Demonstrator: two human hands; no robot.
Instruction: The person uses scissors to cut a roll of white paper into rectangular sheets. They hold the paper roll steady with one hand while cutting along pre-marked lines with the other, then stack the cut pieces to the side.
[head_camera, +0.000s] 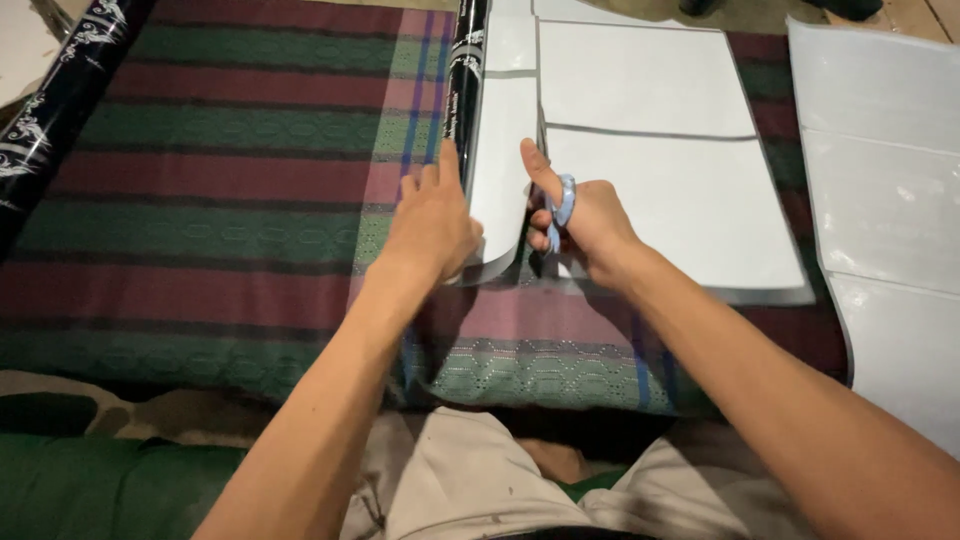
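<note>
Striped red-green cloth (230, 180) spread beneath you | black patterned roll (50, 110) at your far left | white sheets (885, 170) lying at your right

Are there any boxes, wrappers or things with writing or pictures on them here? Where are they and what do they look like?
Black roll: top middle, beside the left hand; long, shiny black with white swirly print.
Second black roll: top left, slanted; same black with white print.
No boxes, signs or screens.
</note>
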